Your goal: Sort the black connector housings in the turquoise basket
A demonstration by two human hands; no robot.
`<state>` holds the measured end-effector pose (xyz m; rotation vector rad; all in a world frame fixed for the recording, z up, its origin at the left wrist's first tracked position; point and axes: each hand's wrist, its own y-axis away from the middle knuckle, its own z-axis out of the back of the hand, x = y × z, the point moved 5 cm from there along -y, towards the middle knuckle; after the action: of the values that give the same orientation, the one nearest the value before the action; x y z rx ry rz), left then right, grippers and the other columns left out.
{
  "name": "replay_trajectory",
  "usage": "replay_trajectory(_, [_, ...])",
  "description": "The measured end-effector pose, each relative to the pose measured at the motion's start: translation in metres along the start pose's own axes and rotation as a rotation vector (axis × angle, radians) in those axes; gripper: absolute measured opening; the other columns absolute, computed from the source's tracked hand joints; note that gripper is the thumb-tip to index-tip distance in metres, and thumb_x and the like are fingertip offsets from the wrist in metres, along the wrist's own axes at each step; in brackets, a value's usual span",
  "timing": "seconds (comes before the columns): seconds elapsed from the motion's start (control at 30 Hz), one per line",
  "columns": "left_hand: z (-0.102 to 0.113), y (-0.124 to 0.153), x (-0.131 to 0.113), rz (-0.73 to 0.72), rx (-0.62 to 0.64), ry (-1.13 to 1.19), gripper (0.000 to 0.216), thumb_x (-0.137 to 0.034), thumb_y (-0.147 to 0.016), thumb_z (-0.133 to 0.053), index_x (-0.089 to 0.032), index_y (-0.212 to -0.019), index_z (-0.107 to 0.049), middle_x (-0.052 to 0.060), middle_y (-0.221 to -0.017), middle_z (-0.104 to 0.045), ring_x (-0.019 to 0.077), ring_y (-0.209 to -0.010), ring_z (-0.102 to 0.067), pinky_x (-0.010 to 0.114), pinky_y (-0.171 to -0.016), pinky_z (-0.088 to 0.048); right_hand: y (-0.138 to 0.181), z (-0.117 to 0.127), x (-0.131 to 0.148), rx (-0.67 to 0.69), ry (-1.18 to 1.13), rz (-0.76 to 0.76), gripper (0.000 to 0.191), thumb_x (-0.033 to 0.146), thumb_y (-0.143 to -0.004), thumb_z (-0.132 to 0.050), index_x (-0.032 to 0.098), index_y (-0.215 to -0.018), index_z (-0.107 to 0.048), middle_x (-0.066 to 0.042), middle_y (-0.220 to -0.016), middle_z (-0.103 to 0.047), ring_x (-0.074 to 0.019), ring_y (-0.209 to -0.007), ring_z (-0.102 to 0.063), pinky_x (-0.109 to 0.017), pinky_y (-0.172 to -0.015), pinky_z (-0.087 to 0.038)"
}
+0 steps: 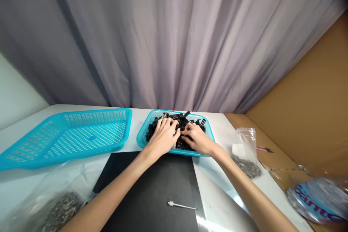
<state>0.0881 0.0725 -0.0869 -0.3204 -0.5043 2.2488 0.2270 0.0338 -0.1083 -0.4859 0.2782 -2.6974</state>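
Observation:
Both my hands reach into a small turquoise basket (pixel 141 136) that holds a heap of small black plastic parts (pixel 156 122). My left hand (pixel 162 136) lies on the heap with its fingers curled down among the parts. My right hand (pixel 197 139) rests beside it, fingertips bent inward and touching the left hand's fingers at the middle of the heap. What the fingers pinch is hidden among the black parts.
A larger empty turquoise basket (pixel 70 136) sits to the left. A black mat (pixel 152 192) with a thin metal pin (pixel 181 206) lies before me. Clear bags of small metal pieces lie at front left (pixel 58 210) and right (pixel 246 159). A cardboard wall (pixel 307 116) stands right, a grey curtain behind.

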Motion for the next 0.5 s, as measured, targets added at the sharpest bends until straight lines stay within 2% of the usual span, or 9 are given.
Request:
replay_trajectory(0.13, [-0.002,-0.001,0.002,-0.009,-0.006,0.004,0.022,-0.025,-0.103,-0.044,-0.014,-0.114,-0.060,0.013,-0.114,-0.062,0.0292,-0.115,-0.055,0.048,-0.109,-0.039,-0.001,0.001,-0.003,-0.049,-0.035,-0.041,0.016,0.021,-0.101,-0.056,0.018,-0.115,-0.063,-0.009,-0.114,-0.057,-0.0234,-0.107,-0.051,-0.041,-0.101,-0.043])
replay_trajectory(0.2, [-0.003,0.000,0.002,-0.004,-0.008,0.001,0.022,-0.025,-0.103,-0.045,-0.014,-0.113,-0.060,0.013,-0.114,-0.062,0.0297,-0.116,-0.055,0.048,-0.109,-0.038,-0.002,0.002,-0.002,-0.065,-0.035,-0.056,0.010,0.023,-0.101,-0.058,0.017,-0.108,-0.062,-0.008,-0.111,-0.058,-0.0230,-0.105,-0.053,-0.040,-0.099,-0.044])
replay_trajectory(0.27, [-0.002,0.000,0.002,0.002,-0.011,0.003,0.021,-0.027,-0.103,-0.046,-0.013,-0.111,-0.060,0.013,-0.113,-0.062,0.0298,-0.115,-0.055,0.049,-0.109,-0.038,-0.002,0.003,-0.001,-0.073,-0.023,-0.061,0.012,0.029,-0.102,-0.059,0.017,-0.105,-0.061,-0.008,-0.108,-0.059,-0.0226,-0.102,-0.054,-0.038,-0.096,-0.044])
replay_trajectory(0.4, [0.005,-0.012,0.005,0.043,-0.069,0.036,0.028,-0.036,-0.104,-0.048,-0.013,-0.116,-0.059,0.014,-0.116,-0.062,0.0305,-0.115,-0.056,0.049,-0.106,-0.040,-0.003,0.003,-0.002,-0.026,0.023,-0.056,0.023,0.030,-0.103,-0.058,0.017,-0.121,-0.062,-0.008,-0.112,-0.058,-0.0224,-0.102,-0.055,-0.038,-0.095,-0.044])
replay_trajectory(0.5, [0.005,-0.039,0.008,0.076,-0.073,0.065,0.028,-0.034,-0.104,-0.048,-0.013,-0.117,-0.060,0.014,-0.118,-0.063,0.0307,-0.112,-0.056,0.048,-0.103,-0.041,-0.004,0.002,-0.003,0.019,0.046,-0.044,0.030,0.028,-0.104,-0.056,0.022,-0.133,-0.061,-0.008,-0.114,-0.056,-0.0225,-0.105,-0.055,-0.038,-0.096,-0.043])
